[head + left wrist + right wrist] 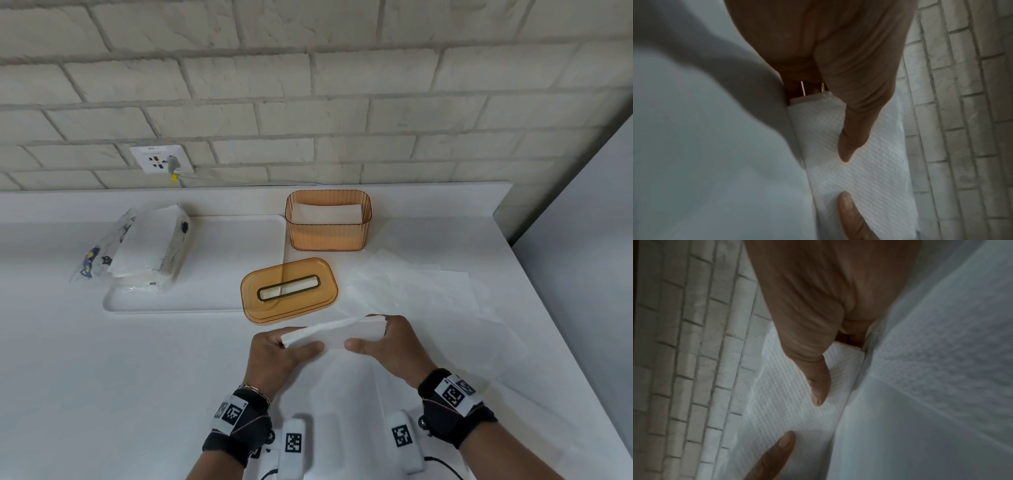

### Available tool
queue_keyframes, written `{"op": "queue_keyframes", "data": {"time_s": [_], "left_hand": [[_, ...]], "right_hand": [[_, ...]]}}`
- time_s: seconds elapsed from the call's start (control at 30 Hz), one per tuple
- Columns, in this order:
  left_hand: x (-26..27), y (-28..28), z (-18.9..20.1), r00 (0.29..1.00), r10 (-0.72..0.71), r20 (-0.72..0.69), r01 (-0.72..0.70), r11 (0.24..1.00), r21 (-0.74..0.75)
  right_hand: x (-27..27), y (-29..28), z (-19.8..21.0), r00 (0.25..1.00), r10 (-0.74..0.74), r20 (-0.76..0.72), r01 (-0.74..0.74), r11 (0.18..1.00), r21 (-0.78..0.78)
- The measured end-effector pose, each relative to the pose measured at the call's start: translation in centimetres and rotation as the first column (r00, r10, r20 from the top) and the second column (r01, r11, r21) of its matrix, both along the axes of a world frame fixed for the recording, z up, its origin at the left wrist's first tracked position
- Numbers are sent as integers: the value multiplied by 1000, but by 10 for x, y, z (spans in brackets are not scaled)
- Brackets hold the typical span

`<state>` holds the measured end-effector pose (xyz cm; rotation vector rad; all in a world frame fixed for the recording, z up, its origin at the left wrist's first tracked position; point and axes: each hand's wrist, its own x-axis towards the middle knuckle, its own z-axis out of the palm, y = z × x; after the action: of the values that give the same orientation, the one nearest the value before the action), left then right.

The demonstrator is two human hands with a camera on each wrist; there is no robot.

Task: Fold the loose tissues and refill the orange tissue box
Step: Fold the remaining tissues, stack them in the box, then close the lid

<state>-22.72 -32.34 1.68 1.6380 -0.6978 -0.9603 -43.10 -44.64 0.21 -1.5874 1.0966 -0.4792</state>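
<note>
folded tissue stack (337, 331) | pinched by left hand (279, 353) and right hand (390, 346)

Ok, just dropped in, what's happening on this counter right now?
A person holds a folded stack of tissues with both hands, the left hand and right hand each gripping an end, thumbs on top. The orange tissue box stands open beyond, some tissues already inside, its lid lying in front. Unfolded tissues lie on the counter.
</note>
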Motion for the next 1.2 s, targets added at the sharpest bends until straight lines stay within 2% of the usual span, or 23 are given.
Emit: {"op": "queue_keyframes", "data": {"time_s": [0.2,0.37,0.43,0.53,0.73,0.8,0.9,1.0,1.03,1.1,1.13,1.2], "left_hand": [[1,-4,5,999,14,-34,-16,998,-57],[-3,-6,-2,1000,-11,15,11,1000,15],[-2,-6,-4,999,-10,37,9,1000,26],[8,-8,-3,998,50,49,-52,998,40],[27,-24,10,981,187,-57,-189,981,-49],[23,-31,15,984,166,-63,-169,985,-40],[16,-42,27,988,143,64,-142,990,-16],[25,-60,40,948,297,110,-296,955,-31],[29,-68,48,937,322,132,-319,947,-49],[41,-85,62,923,322,211,-309,946,-94],[49,-95,68,919,319,232,-299,947,-119],[65,-120,82,917,329,226,-302,942,-146]], "right_hand": [[1,-2,8,990,21,141,-24,999,24],[5,2,-1,1000,-21,20,19,998,55],[5,1,1,999,-19,26,18,998,55],[1,-4,14,996,3,94,-10,997,80],[-5,-19,39,973,-64,224,31,989,146],[-4,-24,42,971,-87,221,49,983,176],[-3,-31,46,972,-99,212,57,979,197],[-3,-41,54,967,-147,210,100,971,217],[-4,-46,53,971,-153,185,120,977,176],[-7,-57,47,991,-135,14,135,990,-41],[-8,-62,41,988,-118,-101,100,981,-167],[-9,-70,29,951,-20,-310,-87,941,-328]]}}
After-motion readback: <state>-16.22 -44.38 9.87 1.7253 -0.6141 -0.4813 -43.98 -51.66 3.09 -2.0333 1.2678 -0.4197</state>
